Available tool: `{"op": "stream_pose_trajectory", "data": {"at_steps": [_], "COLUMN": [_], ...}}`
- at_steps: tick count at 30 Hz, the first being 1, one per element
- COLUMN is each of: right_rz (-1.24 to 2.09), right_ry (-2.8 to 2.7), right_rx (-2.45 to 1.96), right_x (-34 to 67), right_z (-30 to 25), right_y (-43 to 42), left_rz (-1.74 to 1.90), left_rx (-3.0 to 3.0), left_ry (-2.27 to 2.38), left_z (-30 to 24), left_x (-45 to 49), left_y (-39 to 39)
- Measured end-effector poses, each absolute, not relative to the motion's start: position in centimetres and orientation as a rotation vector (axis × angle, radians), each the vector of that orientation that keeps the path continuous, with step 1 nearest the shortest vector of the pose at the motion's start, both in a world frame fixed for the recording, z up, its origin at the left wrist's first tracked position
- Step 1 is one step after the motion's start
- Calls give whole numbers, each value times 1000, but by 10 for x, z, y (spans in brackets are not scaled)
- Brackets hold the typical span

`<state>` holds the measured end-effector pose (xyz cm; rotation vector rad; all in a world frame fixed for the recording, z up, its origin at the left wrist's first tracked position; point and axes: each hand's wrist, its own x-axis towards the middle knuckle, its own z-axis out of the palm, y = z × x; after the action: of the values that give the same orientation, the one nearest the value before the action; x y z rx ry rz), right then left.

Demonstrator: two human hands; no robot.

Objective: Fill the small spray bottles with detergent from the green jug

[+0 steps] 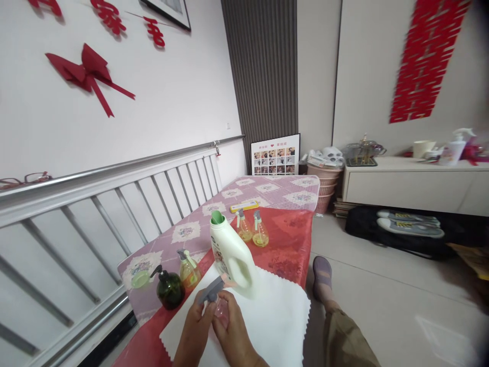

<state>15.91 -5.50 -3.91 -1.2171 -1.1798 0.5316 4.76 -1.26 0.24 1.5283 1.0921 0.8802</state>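
Over the white cloth I hold a small pink spray bottle (222, 312) with a grey spray head. My left hand (199, 320) has its fingers closed around the spray head and neck. Wrapped about the clear pink body is my right hand (234, 322). Just beyond stands a large white jug (239, 255) with a handle and an uncapped green mouth. To the left are a dark green pump bottle (170, 291) and a spray bottle (190, 272) with yellowish liquid. Two similar spray bottles, one (244, 228) beside another (261, 234), stand behind the jug.
The white cloth (278, 311) overlies a red cloth (290, 239) on a purple patterned table cover (301, 186). A green cap-like piece (140, 279) and a yellow box (244, 206) lie there. A white railing (126, 204) runs along the left; a low cabinet (401, 186) stands right.
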Motion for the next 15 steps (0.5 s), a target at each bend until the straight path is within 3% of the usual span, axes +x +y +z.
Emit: {"op": "stream_pose_trajectory", "data": {"at_steps": [15], "right_rz": [702], "right_ry": [-1252], "right_rx": [-1111], "right_x": [170], "right_z": [-29], "right_y": [-49], "left_rz": [1041], "left_rx": [1535], "left_ry": [1085], "left_z": [-10], "left_x": [51], "left_y": [-13]}}
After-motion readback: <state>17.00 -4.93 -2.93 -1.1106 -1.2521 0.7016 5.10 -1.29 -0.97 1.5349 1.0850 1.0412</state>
